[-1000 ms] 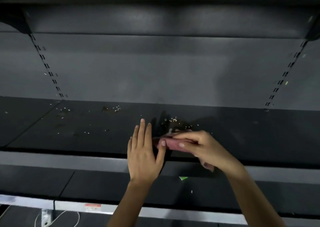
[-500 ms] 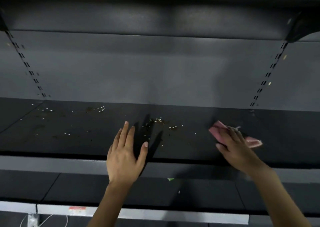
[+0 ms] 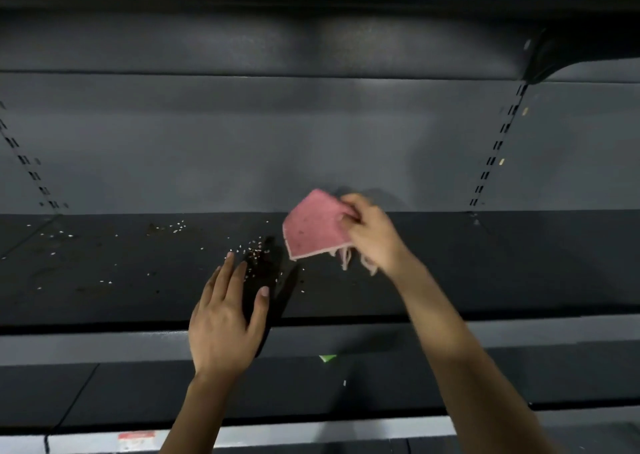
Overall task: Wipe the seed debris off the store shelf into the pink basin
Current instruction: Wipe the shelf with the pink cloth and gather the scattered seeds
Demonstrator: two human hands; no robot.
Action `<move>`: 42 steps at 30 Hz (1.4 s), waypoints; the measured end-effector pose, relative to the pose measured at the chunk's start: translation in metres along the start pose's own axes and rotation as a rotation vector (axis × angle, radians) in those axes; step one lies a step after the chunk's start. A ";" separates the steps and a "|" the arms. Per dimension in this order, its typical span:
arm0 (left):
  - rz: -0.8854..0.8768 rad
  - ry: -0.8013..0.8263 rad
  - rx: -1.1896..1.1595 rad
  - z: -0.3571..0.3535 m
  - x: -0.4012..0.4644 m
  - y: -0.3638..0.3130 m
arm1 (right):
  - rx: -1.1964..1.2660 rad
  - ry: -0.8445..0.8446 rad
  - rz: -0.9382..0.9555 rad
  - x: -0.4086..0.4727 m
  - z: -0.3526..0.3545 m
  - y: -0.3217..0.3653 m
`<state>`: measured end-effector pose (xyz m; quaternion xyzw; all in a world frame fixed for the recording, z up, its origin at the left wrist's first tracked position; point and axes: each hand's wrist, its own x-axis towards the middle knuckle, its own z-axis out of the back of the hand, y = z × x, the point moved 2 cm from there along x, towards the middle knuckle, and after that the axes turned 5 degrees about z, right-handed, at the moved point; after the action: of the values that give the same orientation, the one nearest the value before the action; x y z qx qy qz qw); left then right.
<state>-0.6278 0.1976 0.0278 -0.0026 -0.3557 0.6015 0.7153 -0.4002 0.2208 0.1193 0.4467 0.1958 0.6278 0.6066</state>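
Pale seed debris (image 3: 254,251) lies scattered over the dark shelf (image 3: 485,273), thickest just beyond my left hand, with more specks at the far left. My left hand (image 3: 225,318) is flat with straight fingers at the shelf's front edge. My right hand (image 3: 372,234) pinches a pink cloth (image 3: 313,230) and holds it lifted above the shelf, its face turned toward me and frayed threads hanging below. The pink basin is not in view.
An upper shelf (image 3: 311,41) overhangs the work area. Slotted uprights (image 3: 495,149) run down the grey back panel at the right and left. A lower shelf (image 3: 138,394) sits below, with a small green scrap (image 3: 327,357) on it.
My right hand has lifted the cloth off the shelf and brought it up and leftward from the right side. My left hand has stayed at the front edge.
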 end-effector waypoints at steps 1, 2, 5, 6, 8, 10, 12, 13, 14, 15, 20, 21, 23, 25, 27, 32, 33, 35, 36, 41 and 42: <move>0.000 -0.003 -0.003 0.000 0.000 0.000 | 0.012 -0.028 -0.026 -0.002 0.020 -0.007; 0.002 -0.004 -0.007 0.000 -0.001 0.000 | 0.015 -0.033 -0.085 -0.006 0.039 -0.019; 0.007 -0.007 -0.020 0.000 -0.001 0.000 | -0.180 -0.009 -0.359 -0.017 0.083 -0.070; 0.007 -0.007 -0.020 0.000 -0.001 0.000 | -0.387 -0.028 -0.445 -0.021 0.094 -0.088; 0.005 -0.006 -0.019 -0.001 -0.001 0.000 | -0.633 -0.111 -0.493 -0.027 0.103 -0.109; 0.005 -0.004 -0.018 -0.001 -0.001 0.000 | -0.596 -0.015 -0.408 -0.031 0.092 -0.115; 0.004 0.000 -0.015 -0.001 -0.001 0.000 | -0.566 0.172 -0.352 -0.035 0.068 -0.113; 0.000 0.001 -0.016 -0.001 -0.001 0.000 | -0.603 0.259 -0.348 -0.036 0.054 -0.112; -0.004 0.000 -0.017 -0.001 -0.001 0.001 | -0.656 0.317 -0.342 -0.034 0.041 -0.111; -0.006 -0.001 -0.016 0.000 -0.001 0.001 | -0.704 0.352 -0.334 -0.030 0.030 -0.109; -0.018 0.004 -0.013 0.000 -0.001 0.001 | -0.627 0.403 -0.201 -0.002 -0.010 -0.086; -0.018 0.005 -0.016 0.000 -0.001 0.000 | -0.578 0.382 -0.141 0.001 -0.018 -0.076; -0.019 0.004 -0.016 0.001 -0.001 0.000 | -0.424 0.345 -0.049 0.003 -0.037 -0.054; -0.027 0.001 -0.001 0.001 -0.001 0.000 | -0.245 0.354 0.012 0.004 -0.054 -0.034; -0.037 0.007 0.015 0.001 -0.002 0.001 | -0.120 0.327 0.061 0.009 -0.065 -0.021; -0.056 0.006 0.042 0.000 -0.002 0.003 | 0.324 0.176 -0.028 0.016 -0.026 0.000; -0.057 0.002 0.043 0.000 -0.002 0.003 | 0.393 0.143 -0.013 0.016 -0.011 -0.001; -0.055 0.002 0.046 -0.001 -0.003 0.004 | 0.520 0.048 -0.076 0.014 0.021 -0.011; -0.052 0.006 0.048 -0.001 -0.003 0.004 | 0.534 -0.013 -0.140 0.014 0.036 -0.022; -0.048 0.021 0.049 -0.003 -0.003 0.005 | -0.404 -0.165 -0.434 -0.002 0.085 -0.091; -0.048 0.023 0.049 -0.003 -0.003 0.005 | -0.588 -0.178 -0.394 -0.006 0.087 -0.097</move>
<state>-0.6304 0.1975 0.0219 0.0166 -0.3326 0.5925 0.7335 -0.2745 0.2072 0.0867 0.2597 0.0355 0.4868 0.8333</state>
